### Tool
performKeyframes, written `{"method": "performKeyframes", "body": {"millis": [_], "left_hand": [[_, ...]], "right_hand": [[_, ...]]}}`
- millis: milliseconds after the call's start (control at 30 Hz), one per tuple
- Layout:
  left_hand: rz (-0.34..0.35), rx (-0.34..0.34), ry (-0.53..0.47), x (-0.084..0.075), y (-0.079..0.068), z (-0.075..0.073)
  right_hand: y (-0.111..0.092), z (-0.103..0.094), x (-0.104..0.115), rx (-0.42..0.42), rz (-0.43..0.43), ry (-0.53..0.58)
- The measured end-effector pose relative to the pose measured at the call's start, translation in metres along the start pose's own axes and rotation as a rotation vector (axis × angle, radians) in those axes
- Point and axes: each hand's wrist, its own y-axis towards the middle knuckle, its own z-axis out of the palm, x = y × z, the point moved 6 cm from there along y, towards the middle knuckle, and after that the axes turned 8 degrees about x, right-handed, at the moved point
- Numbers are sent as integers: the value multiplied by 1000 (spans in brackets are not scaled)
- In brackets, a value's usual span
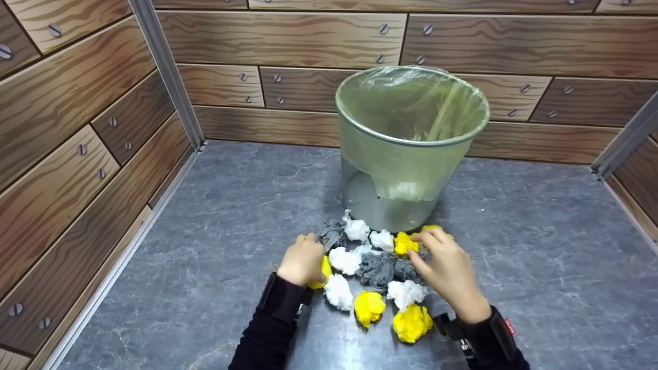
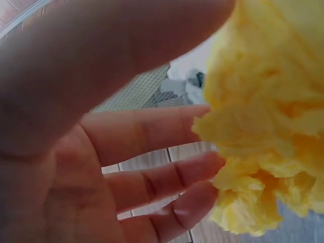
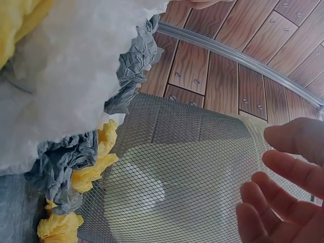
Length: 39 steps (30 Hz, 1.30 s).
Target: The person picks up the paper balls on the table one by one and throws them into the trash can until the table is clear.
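My left hand [image 1: 302, 259] is at the left edge of a pile of crumpled paper balls. A yellow paper ball [image 1: 321, 272] lies against its thumb side. In the left wrist view that ball [image 2: 263, 131] covers the fingertips, and the fingers [image 2: 147, 132] are loosely bent and spread. My right hand [image 1: 452, 267] hovers at the pile's right edge, its fingertips near another yellow ball [image 1: 405, 243]. In the right wrist view its fingers [image 3: 283, 187] are apart with nothing between them. White [image 1: 345, 261] and grey balls [image 1: 378, 269] lie between the hands.
A mesh wastebasket [image 1: 396, 205] lined with a pale yellow-green bag stands right behind the pile. Nearer me lie two yellow balls [image 1: 369, 308] and white ones [image 1: 406, 294]. Wood-patterned panels [image 1: 288, 38] wall in the grey floor [image 1: 231, 205].
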Motion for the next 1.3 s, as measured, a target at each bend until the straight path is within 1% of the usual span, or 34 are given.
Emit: {"method": "performKeyframes", "body": {"millis": [167,267,400,500,667,767,900,1000,1067,1133,1167,1300], "left_hand": [[25,-1,25,-3,1,5],[54,14,19,-5,1,11],[72,37,12,-6,4,15],[77,37,16,-7,5,15],[79,-2,23,-9,1,8],[58,-62,38,-10,-7,-2],[-9,-156,44,-9,-22,-19],[-71,-183,37,-10,-30,-29],[-90,-211,43,-13,-35,-35],[-84,-256,50,-17,-37,-39],[-72,-290,53,-20,-39,-42],[2,-443,49,-33,-40,-50]], "right_hand": [[-1,0,0,-3,1,9],[-1,1,0,3,5,22],[-2,1,0,10,6,23],[-2,1,0,7,5,22],[-3,1,0,14,6,15],[-2,2,1,19,3,16],[-1,4,4,29,1,23],[0,4,5,42,7,33],[-1,4,5,44,9,36],[-1,4,5,44,12,33],[-2,3,4,44,13,31],[-3,4,4,50,14,26]]}}
